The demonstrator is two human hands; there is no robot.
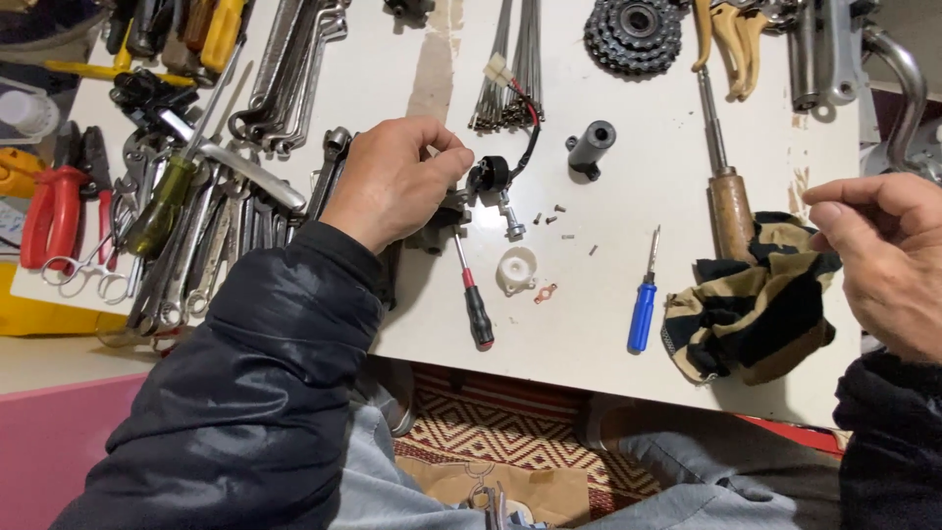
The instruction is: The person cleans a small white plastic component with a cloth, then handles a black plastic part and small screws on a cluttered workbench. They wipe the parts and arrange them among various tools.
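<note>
My left hand [392, 182] is closed on a small black part [488, 175] with a red and black wire [530, 128] leading off it, held just above the white table [608, 294]. Under it lie a bolt [510, 218], a white plastic disc [516, 269], a copper washer [546, 292] and a red-and-black screwdriver [474, 299]. My right hand [878, 260] hovers at the right edge with fingers curled and pinched together, above a striped black and tan rag [751, 304]; whether it holds something small is unclear.
A blue screwdriver [643, 306], a black cylinder [592, 147], tiny screws [549, 218], a gear cassette [635, 34], spokes [510, 69] and a wooden-handled tool [728, 201] lie on the table. Wrenches [226, 226], red pliers [49, 211] and scissors crowd the left.
</note>
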